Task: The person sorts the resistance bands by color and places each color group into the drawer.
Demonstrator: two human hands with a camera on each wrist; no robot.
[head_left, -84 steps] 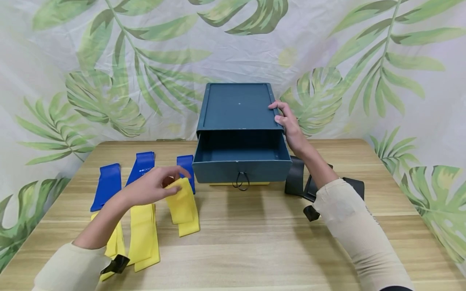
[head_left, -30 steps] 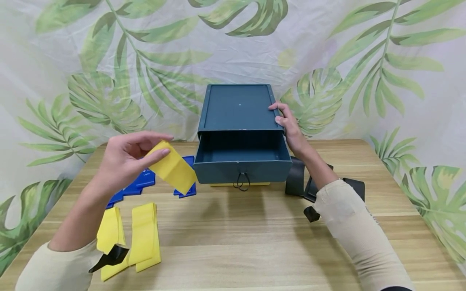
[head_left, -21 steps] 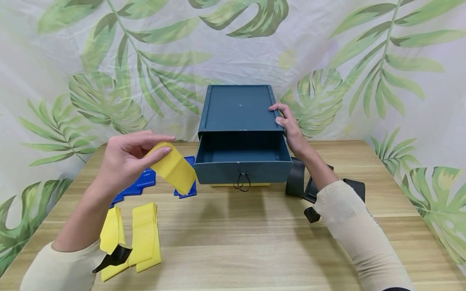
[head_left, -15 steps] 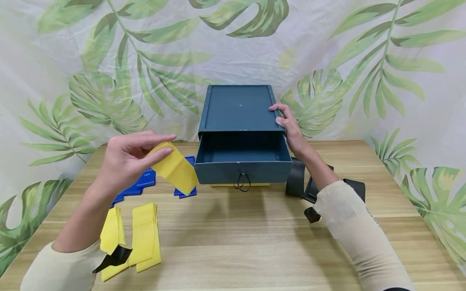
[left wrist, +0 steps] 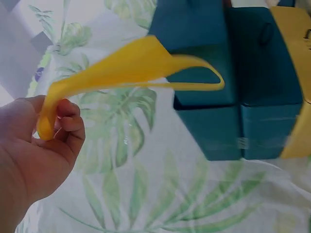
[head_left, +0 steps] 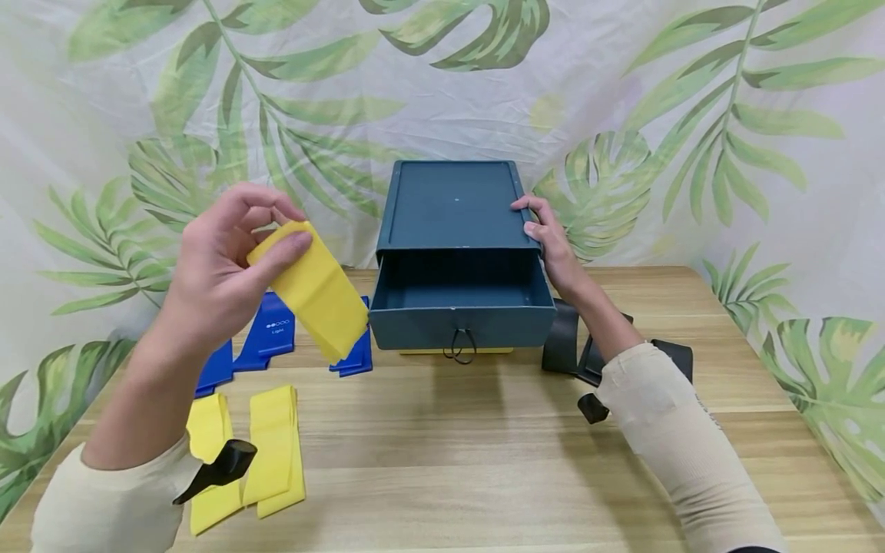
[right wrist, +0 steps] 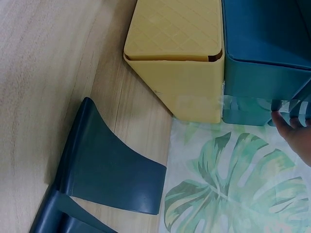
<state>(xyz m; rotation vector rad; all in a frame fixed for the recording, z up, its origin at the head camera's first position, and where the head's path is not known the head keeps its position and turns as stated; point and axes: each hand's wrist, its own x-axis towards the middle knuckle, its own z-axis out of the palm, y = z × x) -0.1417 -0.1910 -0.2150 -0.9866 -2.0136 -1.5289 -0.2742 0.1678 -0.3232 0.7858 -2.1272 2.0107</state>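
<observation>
My left hand (head_left: pixel 224 265) pinches a folded yellow resistance band (head_left: pixel 311 288) between thumb and fingers, in the air left of the drawer cabinet. In the left wrist view the band (left wrist: pixel 131 63) hangs out as a loose loop towards the cabinet. The dark teal cabinet (head_left: pixel 452 203) has its top drawer (head_left: pixel 459 329) pulled out, with nothing seen inside. My right hand (head_left: pixel 553 242) rests on the cabinet's right top edge, fingers slightly bent. In the right wrist view its fingertips (right wrist: pixel 277 119) touch the teal side.
Two folded yellow bands (head_left: pixel 273 445) lie at the left front of the wooden table (head_left: pixel 484 461). Behind them are blue bands (head_left: pixel 273 334), one printed "Light". Black bands (head_left: pixel 560 338) lie right of the cabinet. A yellow drawer unit (right wrist: pixel 175 87) forms the cabinet's bottom.
My left hand has lifted the yellow band off the table and, within the last half second, raised it higher and slightly left. The right hand and open drawer have stayed put.
</observation>
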